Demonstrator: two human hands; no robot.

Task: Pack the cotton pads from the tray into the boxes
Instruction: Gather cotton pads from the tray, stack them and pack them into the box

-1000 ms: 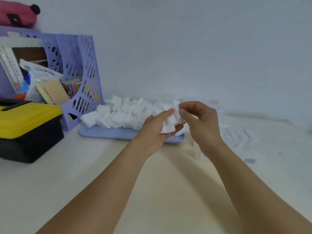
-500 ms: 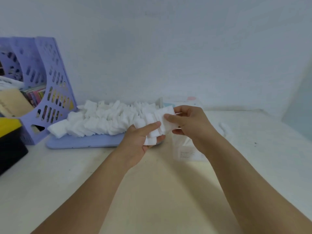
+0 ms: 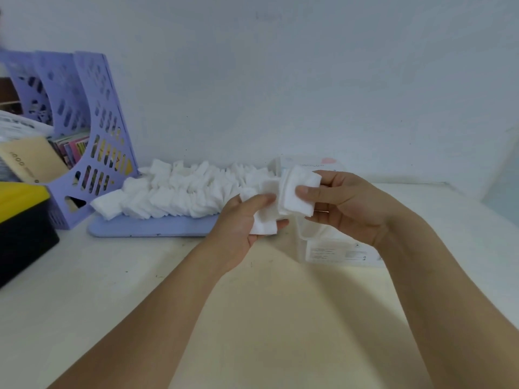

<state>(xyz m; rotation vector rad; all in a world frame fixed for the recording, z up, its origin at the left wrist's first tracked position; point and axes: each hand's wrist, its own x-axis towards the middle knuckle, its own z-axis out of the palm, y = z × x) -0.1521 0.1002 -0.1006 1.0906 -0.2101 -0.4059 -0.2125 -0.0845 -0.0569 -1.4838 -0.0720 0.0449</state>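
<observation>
Cotton pads (image 3: 179, 196) lie heaped on the lilac tray (image 3: 151, 227) on the table (image 3: 112, 290). Left hand (image 3: 243, 223) cups a few pads; right hand (image 3: 341, 204) pinches a small stack (image 3: 297, 192) above a clear box (image 3: 334, 248).

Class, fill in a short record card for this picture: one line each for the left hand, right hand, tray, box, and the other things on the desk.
Left hand: holds a few cotton pads
Right hand: pinches a small stack of pads above the box
Tray: lilac, flat, piled with loose white pads
Box: clear plastic, right of the tray, contents unclear
Other things: lilac file rack and a yellow-lidded black case, far left
</observation>
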